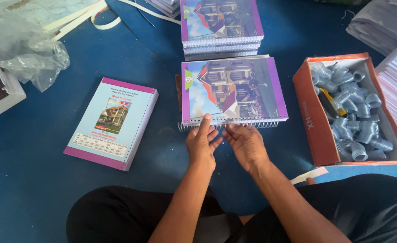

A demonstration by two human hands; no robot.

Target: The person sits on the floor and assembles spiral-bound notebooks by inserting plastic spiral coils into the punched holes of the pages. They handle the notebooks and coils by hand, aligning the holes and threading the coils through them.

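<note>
At the centre of the frame a notebook (233, 90) with a picture cover and purple borders lay flat on the blue floor (36, 180), its punched edge turned toward the person. Along that edge ran a wire spiral (227, 124), and both hands met over it: the left hand (201, 143) had its fingers (206, 122) pressed down on the cover just above the wire, while the right hand (245, 143) lay beside it with fingertips at the coil. The two hands were close together, almost touching, neither closed round anything; the fingers seemed to be pinching or rolling the wire, though the coil was too fine to be sure.

To do this well, the stack of pages wanted to stay square under the pressing fingers so the holes stayed lined up, and the coil wanted turning evenly rather than pushing, since a skipped hole would likely bind it.

Above it sat a pile of finished notebooks (221, 31). At left centre lay another notebook (110, 123), pale blue, with holes but no wire. At the right stood an orange box (306, 112) full of coils (351, 112). A clear plastic bag (23, 49) lay in the upper left
</note>
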